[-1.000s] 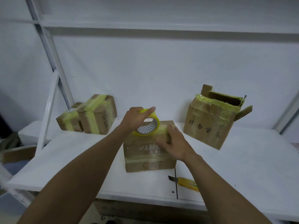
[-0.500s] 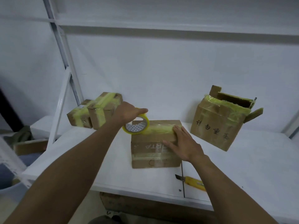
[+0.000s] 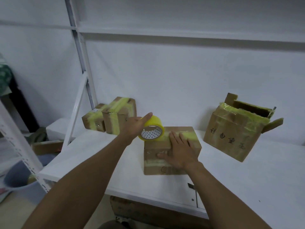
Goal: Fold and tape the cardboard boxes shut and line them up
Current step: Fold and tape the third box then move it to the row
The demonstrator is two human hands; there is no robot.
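Carton (image 3: pixel 154 168): closed, centre of the surface (image 3: pixel 247 176), yellow tape strip along its top.
Tape roll (image 3: pixel 152 128): yellow, at the carton's top left edge.
Left hand (image 3: pixel 134 125): grips the roll, thumb over its rim.
Right hand (image 3: pixel 179 150): flat, fingers spread, pressing the carton's top and front.
Taped boxes (image 3: pixel 120 114): two, side by side, left rear.
Open box (image 3: pixel 234 134): right rear, flaps up.

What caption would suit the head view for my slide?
Left hand holds a yellow tape roll at the middle box while the right hand rests flat on it.
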